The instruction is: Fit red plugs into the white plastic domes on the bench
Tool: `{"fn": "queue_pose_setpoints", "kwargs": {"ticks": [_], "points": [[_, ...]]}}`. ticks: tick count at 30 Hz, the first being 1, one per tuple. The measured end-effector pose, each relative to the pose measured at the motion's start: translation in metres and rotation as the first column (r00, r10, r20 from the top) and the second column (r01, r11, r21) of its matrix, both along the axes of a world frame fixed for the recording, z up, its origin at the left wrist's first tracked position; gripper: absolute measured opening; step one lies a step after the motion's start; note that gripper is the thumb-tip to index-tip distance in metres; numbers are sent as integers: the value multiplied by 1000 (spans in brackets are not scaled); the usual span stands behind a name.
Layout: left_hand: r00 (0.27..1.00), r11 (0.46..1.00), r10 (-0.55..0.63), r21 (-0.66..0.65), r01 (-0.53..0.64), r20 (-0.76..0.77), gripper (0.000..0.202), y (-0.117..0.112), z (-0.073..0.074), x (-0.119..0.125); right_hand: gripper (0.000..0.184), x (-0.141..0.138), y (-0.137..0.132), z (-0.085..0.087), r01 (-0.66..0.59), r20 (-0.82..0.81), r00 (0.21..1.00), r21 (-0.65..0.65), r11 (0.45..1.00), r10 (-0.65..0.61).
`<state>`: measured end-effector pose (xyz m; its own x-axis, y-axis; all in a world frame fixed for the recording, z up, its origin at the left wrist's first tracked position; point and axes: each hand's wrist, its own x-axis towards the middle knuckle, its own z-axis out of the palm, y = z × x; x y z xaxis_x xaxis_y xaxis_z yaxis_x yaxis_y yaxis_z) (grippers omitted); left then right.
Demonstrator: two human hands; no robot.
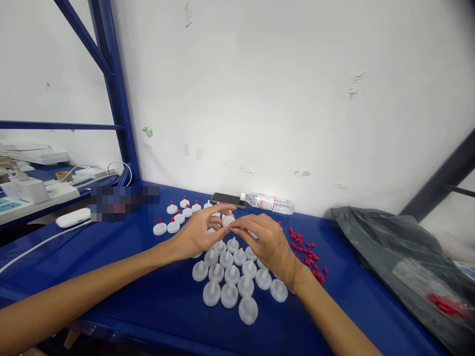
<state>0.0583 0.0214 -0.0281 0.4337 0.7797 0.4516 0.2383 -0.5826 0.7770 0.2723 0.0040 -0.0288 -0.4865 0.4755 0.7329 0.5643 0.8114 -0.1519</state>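
Pinching one white cap (227, 220) with left hand (200, 228) and right hand (272, 240) together above the table (148, 296); nearer, at least sixteen plain caps (232, 275); leftward, at least seven red-tipped caps (179, 217); rightward, red pieces (318, 277) too crowded to count; behind, one phone (228, 200), one bottle (265, 202).

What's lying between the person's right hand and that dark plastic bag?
Small red pieces, scattered on the blue table; the head view shows this.
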Motion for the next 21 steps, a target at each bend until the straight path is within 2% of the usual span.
{"fn": "queue_pose_setpoints", "kwargs": {"ticks": [4,8,11,16,21], "points": [[983,963,-109,-230,141,146,43,-1,1,0,17,1,-1,2,20,55,998,84,996,-25],[972,941,-132,-284,184,193,41,0,1,2,13,2,-2,4,17,58,998,101,995,-23],[975,956,-118,-245,163,187,39,0,-1,4,12,1,-2,1,16,54,998,69,998,-19],[991,993,-100,-52,105,88,38,-5,-1,3,12,0,-3,-3,25,51,998,79,997,-29],[996,998,-67,-10,68,61,39,-10,2,4,11,-3,-4,-2,17,97,995,128,992,-30]]}}
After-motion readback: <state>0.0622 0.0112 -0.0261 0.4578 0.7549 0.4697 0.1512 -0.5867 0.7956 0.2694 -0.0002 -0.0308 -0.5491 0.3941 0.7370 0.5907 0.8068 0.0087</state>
